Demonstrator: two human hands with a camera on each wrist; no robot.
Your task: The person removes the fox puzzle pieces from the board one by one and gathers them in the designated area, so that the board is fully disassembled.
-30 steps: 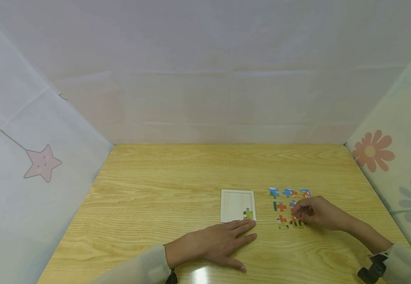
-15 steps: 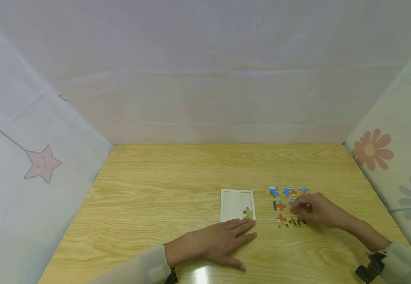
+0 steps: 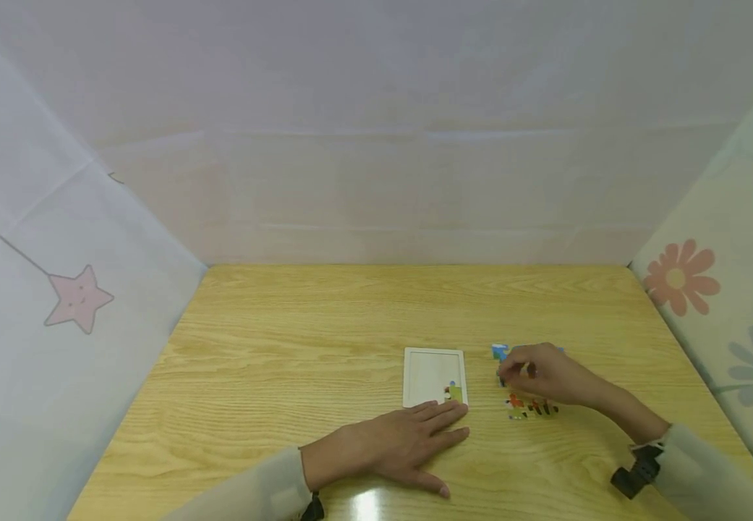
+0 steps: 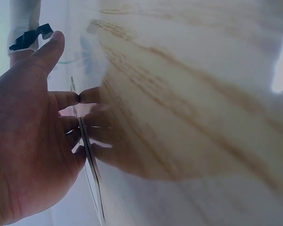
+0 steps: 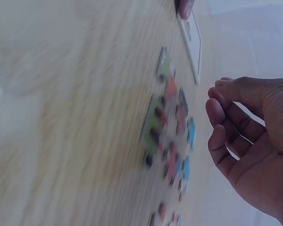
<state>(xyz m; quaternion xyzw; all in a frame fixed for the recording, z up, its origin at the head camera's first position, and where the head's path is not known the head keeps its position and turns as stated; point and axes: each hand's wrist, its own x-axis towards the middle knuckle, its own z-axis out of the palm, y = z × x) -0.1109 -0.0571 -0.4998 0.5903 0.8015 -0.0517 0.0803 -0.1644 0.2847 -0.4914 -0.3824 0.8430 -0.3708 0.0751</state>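
Observation:
My left hand point(image 3: 411, 443) lies spread on the table, its fingertips at the near rim of a square wooden puzzle tray point(image 3: 407, 380). One green jigsaw piece point(image 3: 456, 394) sits in the tray's near right corner. Above the loose jigsaw pieces right of the tray hovers my right hand point(image 3: 548, 373), hiding several of them. Its fingers are loosely bent in the right wrist view, with thumb and fingertips close together and no piece visible between them. Uncovered are a blue piece point(image 3: 499, 352) at the far left and a green-and-red piece point(image 3: 516, 407) in the near row.
The pieces lie in loose rows on a wood-grain table point(image 3: 285, 325). Pale cloth walls surround it, with a pink star point(image 3: 79, 298) on the left and a red flower point(image 3: 681, 277) on the right. Black straps with cameras point(image 3: 639, 470) sit at the wrists.
My right hand has moved left, from the right-hand pieces to above the left part of the rows. The left hand and the tray have stayed in place.

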